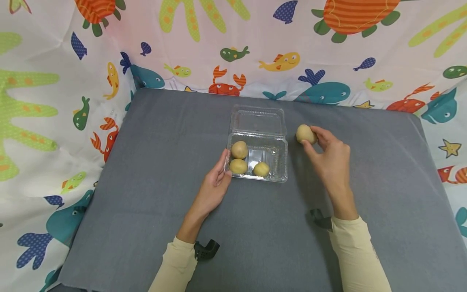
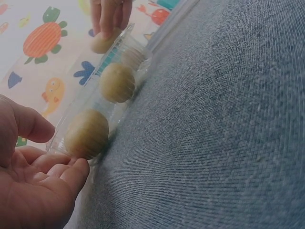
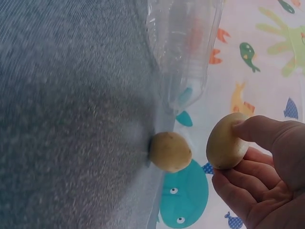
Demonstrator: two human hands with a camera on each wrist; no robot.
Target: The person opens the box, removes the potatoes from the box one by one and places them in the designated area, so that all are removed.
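Pinching one round, yellowish potato (image 3: 223, 145) between thumb and fingers, the right hand (image 1: 330, 162) is only partly closed, its grip about as wide as the potato. That potato is right of centre in the head view, to the right of the clear container (image 1: 278, 158). In the right wrist view it hangs just beside a second potato (image 3: 170, 151) that rests on the cloth, with a gap between them; from the head the two cannot be told apart.

The container stands at the middle of the head frame with its lid (image 1: 258, 121) folded back toward the top. Two potatoes sit at its left side, an upper potato (image 1: 239, 149) and a lower potato (image 1: 238, 166), and a third potato (image 1: 261, 169) lies near the lower middle. The left hand (image 1: 213, 186) holds the container's lower-left edge, thumb and fingers slightly apart with the thin wall between them.

A smooth, rounded potato would seem best held at its widest part, firmly but without squeezing, and kept clear of the neighbour. The light plastic calls for a gentle, steady left hold.

Grey cloth (image 1: 164, 138) lies all around, with a sea-creature curtain (image 1: 197, 52) across the top and left.
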